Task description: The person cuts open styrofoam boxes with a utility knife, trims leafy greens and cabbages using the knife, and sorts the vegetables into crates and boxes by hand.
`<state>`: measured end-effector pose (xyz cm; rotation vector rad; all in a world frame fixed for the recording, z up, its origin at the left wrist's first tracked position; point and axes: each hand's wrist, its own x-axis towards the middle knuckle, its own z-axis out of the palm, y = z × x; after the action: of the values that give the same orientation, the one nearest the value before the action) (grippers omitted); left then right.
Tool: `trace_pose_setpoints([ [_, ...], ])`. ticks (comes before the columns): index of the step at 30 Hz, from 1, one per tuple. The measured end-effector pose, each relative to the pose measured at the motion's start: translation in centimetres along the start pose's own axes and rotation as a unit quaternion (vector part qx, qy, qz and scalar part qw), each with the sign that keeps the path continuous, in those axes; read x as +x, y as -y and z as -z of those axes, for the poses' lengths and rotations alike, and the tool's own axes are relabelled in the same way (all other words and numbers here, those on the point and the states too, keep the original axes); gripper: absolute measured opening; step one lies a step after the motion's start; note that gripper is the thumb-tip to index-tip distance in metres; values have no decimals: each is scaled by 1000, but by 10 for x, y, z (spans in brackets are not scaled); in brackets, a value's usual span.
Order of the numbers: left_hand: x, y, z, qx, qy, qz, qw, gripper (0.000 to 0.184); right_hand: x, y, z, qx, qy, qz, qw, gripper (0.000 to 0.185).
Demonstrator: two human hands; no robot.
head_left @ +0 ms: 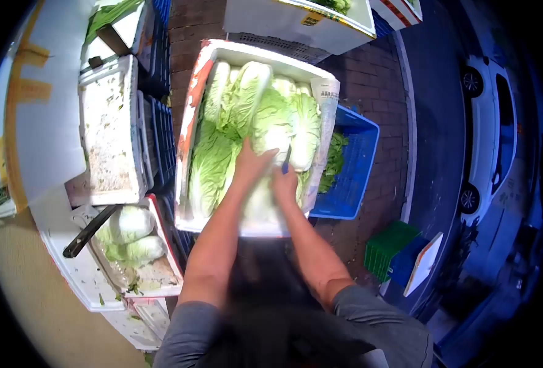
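Observation:
A white foam box (187, 132) full of napa cabbages (247, 92) lies in front of me. My left hand (252, 161) rests on a cabbage near the box's middle, its thumb and fingers apart. Just to its right, my right hand (284, 179) is closed around a small knife (287, 161) with a dark blue part pointing up and away from me. Pale cabbage (276, 136) lies between and beyond the two hands. The lower cabbages near my wrists look washed out by glare.
Right of the foam box sits a blue crate (369, 165) with leafy greens (333, 162). At left are a soiled white box (109, 132) and a box with two cabbages (138, 236), a large knife (90, 232) above them. A green crate (389, 248) stands lower right.

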<state>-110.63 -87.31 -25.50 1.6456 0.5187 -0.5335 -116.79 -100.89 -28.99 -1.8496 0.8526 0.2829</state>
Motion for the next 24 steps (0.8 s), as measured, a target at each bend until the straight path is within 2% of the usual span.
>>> trace_pose_setpoints([
  [3,24,3,-29,60,-70,-40,995,115,-10,11,-7,82,-5,-38,996,39],
  [4,28,7,-32,39,-62,-56,996,117,-12,12,-8,110,-11,-45,993,41],
  [6,41,16,-28,-4,-49,-89,995,121,-19,20,-9,65,-11,13,998,41],
  [7,47,20,-26,19,-72,-50,996,121,-18,7,-13,52,-10,50,997,42],
  [8,54,19,-14,-23,-2,-62,998,124,-18,-1,-16,40,-8,85,996,43],
  [9,57,20,-10,-54,-1,-40,998,119,-28,19,-9,-3,22,39,999,44],
  [10,59,20,-5,-86,-1,-19,996,113,-33,22,-10,1,26,76,997,44],
  [11,61,20,-3,-33,-59,-44,997,95,-40,26,-10,6,28,111,993,45],
  [12,60,21,4,-102,-6,-15,995,90,-48,31,-8,10,29,147,989,46],
  [13,58,20,14,-171,45,13,984,85,-56,39,-2,-45,12,214,976,43],
  [14,46,4,25,-240,95,42,965,80,-61,46,6,14,45,165,985,42],
  [15,30,-11,35,-280,145,44,948,86,-65,51,15,72,80,114,988,41],
  [16,23,-10,39,-347,158,57,923,82,-70,59,26,131,116,64,982,39],
  [17,18,-9,40,-411,172,68,893,78,-71,71,38,138,111,38,983,32],
  [18,11,-8,41,-471,187,81,859,75,-66,66,45,226,107,22,968,36],
  [20,-8,-13,41,-532,155,96,827,67,-63,61,65,243,89,86,962,42],
  [22,-29,-35,35,-614,137,118,769,66,-68,60,80,222,101,92,966,48],
  [24,-41,-52,26,-618,107,102,772,68,-75,54,84,183,107,111,971,43],
])
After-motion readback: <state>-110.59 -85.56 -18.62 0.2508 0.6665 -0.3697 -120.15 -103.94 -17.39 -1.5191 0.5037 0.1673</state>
